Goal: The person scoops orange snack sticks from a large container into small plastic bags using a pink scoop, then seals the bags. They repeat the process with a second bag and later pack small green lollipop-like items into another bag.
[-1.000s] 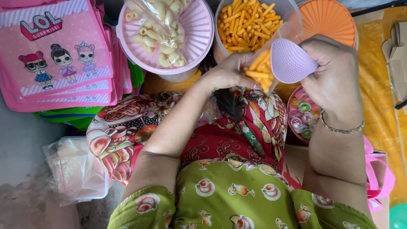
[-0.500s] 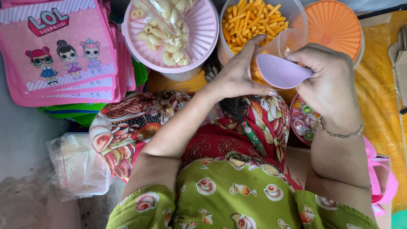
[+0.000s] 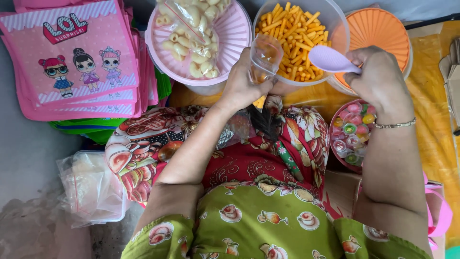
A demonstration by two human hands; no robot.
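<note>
While the left hand (image 3: 242, 84) is closed around a small clear plastic bag (image 3: 264, 60) held upright at the rim of the clear tub (image 3: 335, 29) of orange snack sticks (image 3: 292, 38), the right hand (image 3: 378, 79) pinches a lilac scoop (image 3: 329, 58) just above those sticks, beside the orange lid (image 3: 383, 29)

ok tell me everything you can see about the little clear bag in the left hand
The small clear plastic bag is thin, glossy and see-through. The left hand grips it, mouth up, over the near rim of the bowl of orange snack sticks. A few orange sticks sit low inside it. The right hand holds a lilac scoop beside it.
</note>
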